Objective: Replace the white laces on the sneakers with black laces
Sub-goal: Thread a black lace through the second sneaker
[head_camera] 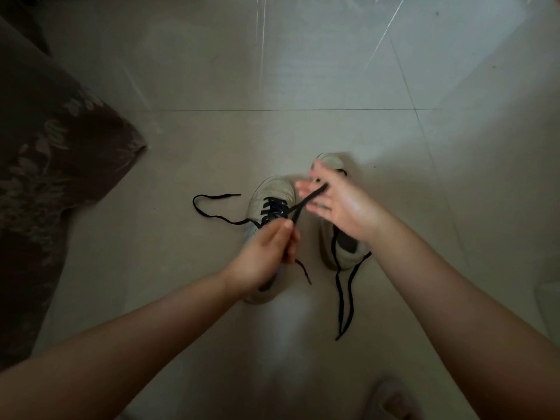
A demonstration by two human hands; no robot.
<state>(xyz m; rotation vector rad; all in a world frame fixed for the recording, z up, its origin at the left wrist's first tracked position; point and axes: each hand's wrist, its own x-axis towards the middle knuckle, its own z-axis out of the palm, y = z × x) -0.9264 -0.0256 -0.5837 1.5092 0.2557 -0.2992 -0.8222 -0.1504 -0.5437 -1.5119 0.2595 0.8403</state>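
Two bare forearms came in from the lower corners of the head view and met over a pair of sneakers on the tiled floor [303, 71]. The left hand [266, 256] was above the left sneaker [272, 189], and its fingers [283, 230] were curled and pinched the black lace [298, 207] just over the tongue. From this pinch the lace ran up and to the right, to the right hand [336, 204]. That hand was raised with the palm turned to the left, and its fingers [306, 187] were spread and blurred; the lace passed across them, but it could not be told if they gripped it or only touched it.

The left sneaker was pale, with its toe pointing away from the person, and the black lace was already threaded through its upper eyelets. One free end of this lace lay on the floor to the left of the shoe in a loose curve. A short end also hung below the left hand.

The right sneaker [345, 253] stood just beside the left one, partly hidden under the right hand and wrist. A second black lace [344, 298] hung from its heel side and trailed on the floor toward the person.

At the left edge of the view lay a dark cloth [60, 153] with a pale leaf pattern.
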